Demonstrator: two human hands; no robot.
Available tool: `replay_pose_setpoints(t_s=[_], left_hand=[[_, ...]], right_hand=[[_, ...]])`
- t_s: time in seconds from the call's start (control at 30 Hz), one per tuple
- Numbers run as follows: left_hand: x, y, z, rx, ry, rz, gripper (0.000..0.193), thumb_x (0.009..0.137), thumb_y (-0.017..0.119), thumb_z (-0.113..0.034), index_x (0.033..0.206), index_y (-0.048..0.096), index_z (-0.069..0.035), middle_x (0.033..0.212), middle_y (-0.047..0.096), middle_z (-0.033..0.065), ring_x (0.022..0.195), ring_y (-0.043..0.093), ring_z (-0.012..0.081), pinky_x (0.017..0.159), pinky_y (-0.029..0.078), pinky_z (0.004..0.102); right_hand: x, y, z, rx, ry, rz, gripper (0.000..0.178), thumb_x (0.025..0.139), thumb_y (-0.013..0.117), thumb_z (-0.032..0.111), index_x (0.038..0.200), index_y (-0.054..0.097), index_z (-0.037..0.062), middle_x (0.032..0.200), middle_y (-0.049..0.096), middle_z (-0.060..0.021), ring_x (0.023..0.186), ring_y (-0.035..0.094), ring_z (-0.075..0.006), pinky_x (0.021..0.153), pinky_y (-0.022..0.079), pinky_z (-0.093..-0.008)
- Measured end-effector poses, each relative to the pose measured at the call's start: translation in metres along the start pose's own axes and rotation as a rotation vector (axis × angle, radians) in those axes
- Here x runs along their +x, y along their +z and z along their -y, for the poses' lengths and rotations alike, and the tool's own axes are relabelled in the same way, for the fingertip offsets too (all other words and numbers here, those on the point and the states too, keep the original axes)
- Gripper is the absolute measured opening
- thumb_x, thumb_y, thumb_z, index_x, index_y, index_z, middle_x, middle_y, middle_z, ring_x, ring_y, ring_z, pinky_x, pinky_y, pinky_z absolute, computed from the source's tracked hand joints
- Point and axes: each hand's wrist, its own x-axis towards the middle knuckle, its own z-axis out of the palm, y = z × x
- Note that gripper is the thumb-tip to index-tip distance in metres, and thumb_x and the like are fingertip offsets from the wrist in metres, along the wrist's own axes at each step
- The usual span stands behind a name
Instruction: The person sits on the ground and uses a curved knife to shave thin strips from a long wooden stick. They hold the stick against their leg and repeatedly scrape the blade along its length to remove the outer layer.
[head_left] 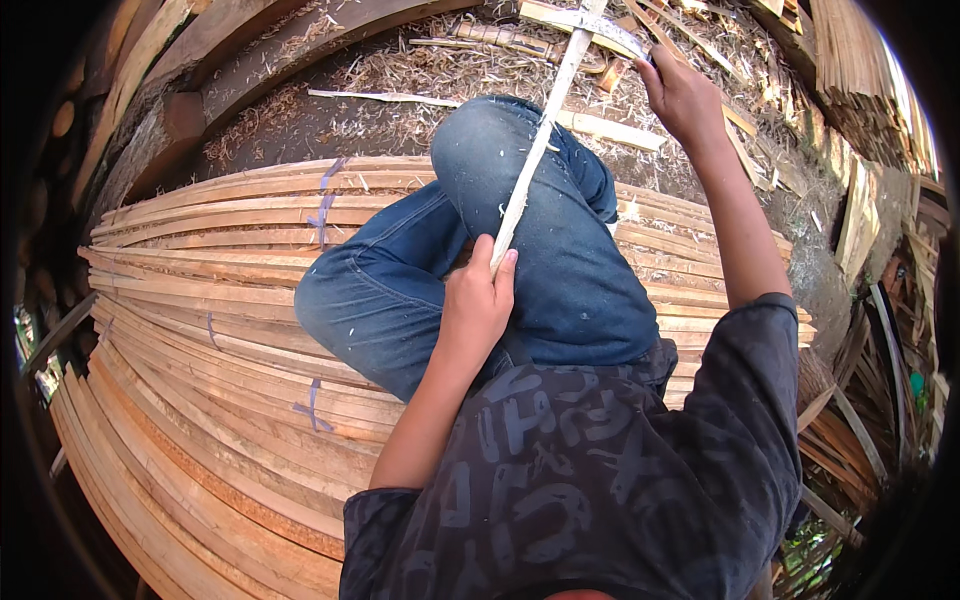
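My left hand point(477, 305) is closed around the near end of a long, pale wooden stick point(530, 170). The stick slants up and away across my raised knee to the top edge of the view. At the upper right my right hand point(687, 100) grips a knife point(612, 36) with a pale, slightly curved blade. Its blade lies across the far part of the stick; the handle is mostly hidden in my fingers. My legs in blue jeans point(560, 270) are folded beneath the stick.
I sit on bundled wooden slats point(250, 265), bound with purple ties point(320, 215). Shavings point(390, 75) and offcuts point(610, 130) litter the ground ahead. A curved timber beam point(270, 55) lies at the far left; stacked thin strips point(865, 60) stand at the far right.
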Motion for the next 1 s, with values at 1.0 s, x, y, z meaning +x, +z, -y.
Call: replay_pose_setpoints(t_s=[1.0], left_hand=[[0.008,-0.004,0.021,-0.221,-0.083,0.159,0.027,0.094,0.054,-0.023,0.087,0.047,0.002,0.065,0.051,0.0230,0.061,0.057,0.0372,0.059,0.043,0.0401]], right_hand=[[0.023,0.010,-0.041,-0.113,0.453,-0.189,0.030,0.095,0.051,0.036,0.088,0.054,0.0074,0.065,0.061,-0.0159,0.063,0.062,-0.0361,0.052,0.046,-0.0424]])
